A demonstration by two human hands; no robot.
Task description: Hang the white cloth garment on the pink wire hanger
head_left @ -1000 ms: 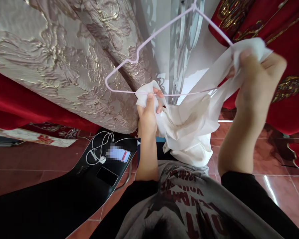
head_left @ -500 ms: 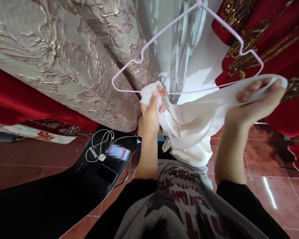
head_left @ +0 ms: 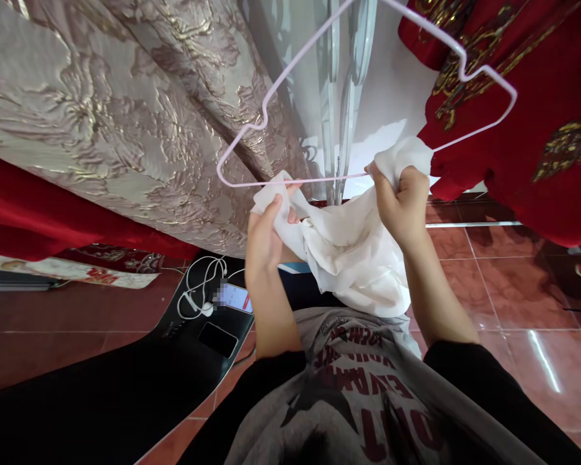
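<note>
A pale pink clothes hanger [head_left: 314, 39] hangs in front of me, its top cut off by the frame edge. Below its bottom bar, a white cloth [head_left: 363, 252] droops in loose folds toward my lap. My left hand [head_left: 266, 229] pinches one edge of the cloth between thumb and fingers, close to the left part of the bar. My right hand [head_left: 404, 203] is closed round another bunched part of the cloth, which covers the right part of the bar. What kind of cloth item it is, I cannot tell.
A cream and gold embossed curtain [head_left: 140, 116] hangs at left. Red cloth with gold sequins [head_left: 527, 142] hangs at right. A black seat [head_left: 101, 381] at lower left carries a lit phone [head_left: 237, 297], a dark phone [head_left: 217, 339] and a white cable [head_left: 188, 297]. Red floor tiles [head_left: 508, 290] lie below.
My right hand has moved left and inward with the cloth, from stretched out beyond the hanger's right end to its bar. My left hand has shifted slightly left, still holding the cloth.
</note>
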